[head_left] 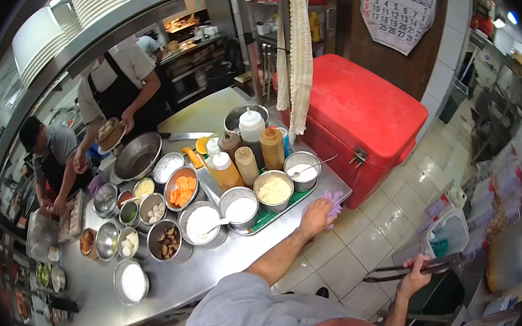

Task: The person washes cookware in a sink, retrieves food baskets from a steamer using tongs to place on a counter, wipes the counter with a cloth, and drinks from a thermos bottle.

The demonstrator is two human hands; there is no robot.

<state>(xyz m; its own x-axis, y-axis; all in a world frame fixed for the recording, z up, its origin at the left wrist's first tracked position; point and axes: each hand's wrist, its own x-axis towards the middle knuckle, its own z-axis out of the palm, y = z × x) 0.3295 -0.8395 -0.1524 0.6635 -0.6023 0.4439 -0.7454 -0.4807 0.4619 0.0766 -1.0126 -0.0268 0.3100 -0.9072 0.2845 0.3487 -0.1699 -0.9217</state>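
At the near right corner of the steel table, my left hand [317,215] is closed on a crumpled purple cloth [335,205]. My right hand [415,276] grips a pair of long dark tongs [440,264], held out over the floor to the right. Closest to the left hand on the table are a steel bowl of white powder [302,166] with a spoon in it and a bowl of pale yellow paste [274,190]. Both stand on a green tray [260,222].
Several squeeze bottles [251,126] and steel bowls crowd the table [238,256], including sliced carrots [182,191]. A big red cooler [357,116] stands beyond the corner. Two people work across the table, one in a black apron [112,83]. A plastic container [447,233] stands at right.
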